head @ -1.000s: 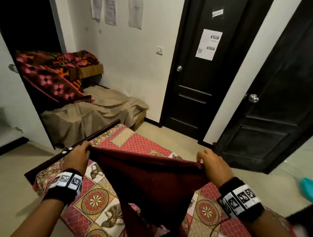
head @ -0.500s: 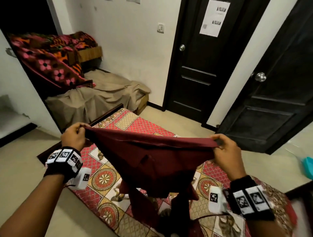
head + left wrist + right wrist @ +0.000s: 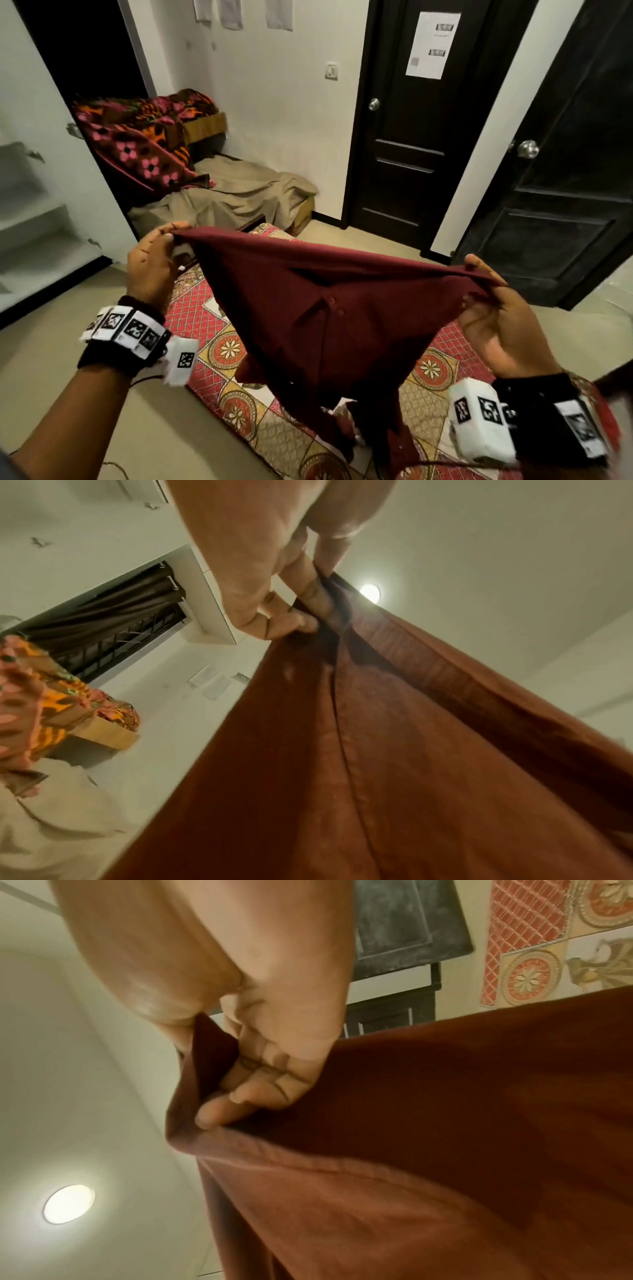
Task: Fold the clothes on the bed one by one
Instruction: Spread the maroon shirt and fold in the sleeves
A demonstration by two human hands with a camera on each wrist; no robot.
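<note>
Both hands pinch the maroon shirt point(image 3: 329, 318) and hold it stretched in the air above the bed point(image 3: 219, 353).

The left hand's point(image 3: 152, 265) fingers point(image 3: 301, 620) are curled tight on one top corner, and the right hand's point(image 3: 503, 325) fingers point(image 3: 236, 1099) are bunched round the other; between them the upper edge runs taut, the buttoned front faces the person, and the lower cloth hangs down to the patterned red bedspread point(image 3: 431, 370). Beyond are a low beige-covered mattress point(image 3: 239, 195) and two dark doors point(image 3: 407, 120).
</note>
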